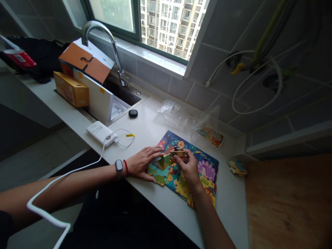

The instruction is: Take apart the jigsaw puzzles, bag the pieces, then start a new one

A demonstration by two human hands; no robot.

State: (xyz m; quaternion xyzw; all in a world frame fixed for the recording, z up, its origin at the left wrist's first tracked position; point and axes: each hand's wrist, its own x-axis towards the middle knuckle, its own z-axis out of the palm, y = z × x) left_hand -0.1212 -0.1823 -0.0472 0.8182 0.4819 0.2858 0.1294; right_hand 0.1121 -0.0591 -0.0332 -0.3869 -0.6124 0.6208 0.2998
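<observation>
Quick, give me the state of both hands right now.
Left hand: open, lying flat on the jigsaw puzzle.
Right hand: closed on a puzzle piece, held just above the puzzle.

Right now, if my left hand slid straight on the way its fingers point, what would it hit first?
Most likely the puzzle piece pinched in your right hand. Your left hand lies flat on the jigsaw puzzle, fingers aimed at it, though depth is unclear.
</observation>
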